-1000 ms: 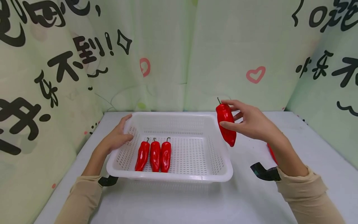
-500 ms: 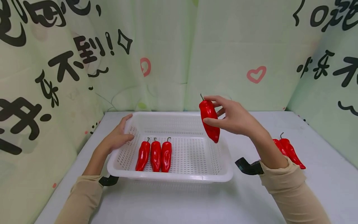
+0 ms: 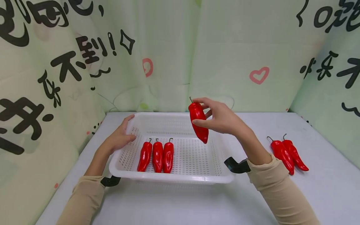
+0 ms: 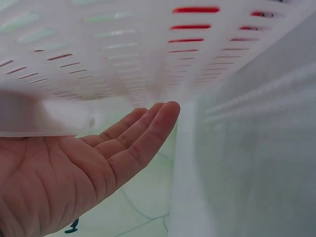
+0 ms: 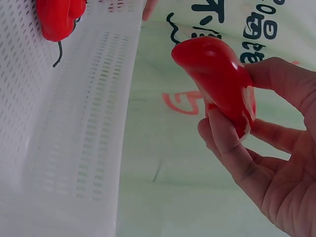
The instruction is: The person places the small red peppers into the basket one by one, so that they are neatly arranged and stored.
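Three peppers [image 3: 157, 155] in basket [image 3: 180, 178]; two peppers [image 3: 288, 153] right.

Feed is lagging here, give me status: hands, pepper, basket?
Right hand pinches glossy red pepper above white slotted plastic basket. Left hand rests on basket's left rim. Nothing blocks the bare floor beside three peppers.

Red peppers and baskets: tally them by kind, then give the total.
Red peppers in the white basket: 3
Red pepper held by the right hand: 1
Red peppers on the table: 2
White basket: 1
Total: 7
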Tool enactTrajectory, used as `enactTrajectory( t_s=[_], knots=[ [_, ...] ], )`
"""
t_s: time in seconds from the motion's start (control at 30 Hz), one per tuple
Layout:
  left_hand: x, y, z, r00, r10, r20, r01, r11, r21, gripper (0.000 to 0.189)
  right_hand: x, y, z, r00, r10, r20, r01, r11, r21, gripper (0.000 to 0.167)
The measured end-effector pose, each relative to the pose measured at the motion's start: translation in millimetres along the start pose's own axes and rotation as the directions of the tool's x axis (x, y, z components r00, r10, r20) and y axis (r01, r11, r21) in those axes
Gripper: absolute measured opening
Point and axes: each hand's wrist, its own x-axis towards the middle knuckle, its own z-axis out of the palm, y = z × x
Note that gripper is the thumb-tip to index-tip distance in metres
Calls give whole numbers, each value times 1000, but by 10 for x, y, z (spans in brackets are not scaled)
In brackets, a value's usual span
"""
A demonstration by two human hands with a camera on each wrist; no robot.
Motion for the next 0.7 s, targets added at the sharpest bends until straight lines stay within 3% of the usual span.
enactTrajectory(
  t_s=[0.7],
  knots=[
    [1,0,-6,1000,3,11,-3,1000,-26,90,200,-53,400,995,5,103,-7,1000,20,70]
  ],
)
